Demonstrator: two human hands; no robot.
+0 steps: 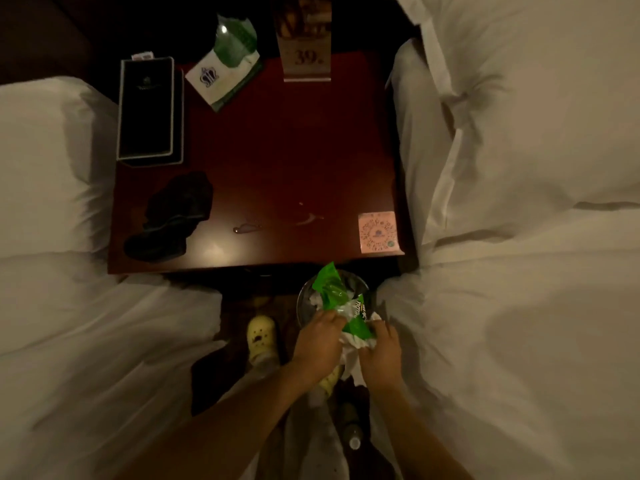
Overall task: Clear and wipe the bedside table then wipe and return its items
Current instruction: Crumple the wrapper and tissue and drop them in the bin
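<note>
One dark red, glossy wooden bedside table (277, 150) fills the upper middle of the view, wedged between two white-sheeted beds; six things sit on it; at ten o'clock, one black rectangular folder with a pale border (146, 107) stands near the left edge; at eleven o'clock, one white-and-green tissue packet with a crest (225, 72) lies tilted; at twelve o'clock, one upright card stand printed with the number 39 (306, 46) rests at the far edge; at eight o'clock, one crumpled black cloth (173, 216) lies near the front left corner; near the front centre, one small thin metal object (246, 227), too small to identify; at four o'clock, one pink square card with a printed pattern (378, 232) sits at the front right corner.

Just below the table's front edge, one round metal bin (306, 296) stands on the floor; two hands meet over it; the left hand (317, 344) is curled, fingers gripping one green plastic wrapper (341, 303); the right hand (381, 355) is closed around crumpled white paper (353, 342) and the wrapper's lower end.

At seven o'clock from the bin, one yellow clog (261, 337); at six o'clock, one plastic bottle (351, 427) on the floor.
</note>
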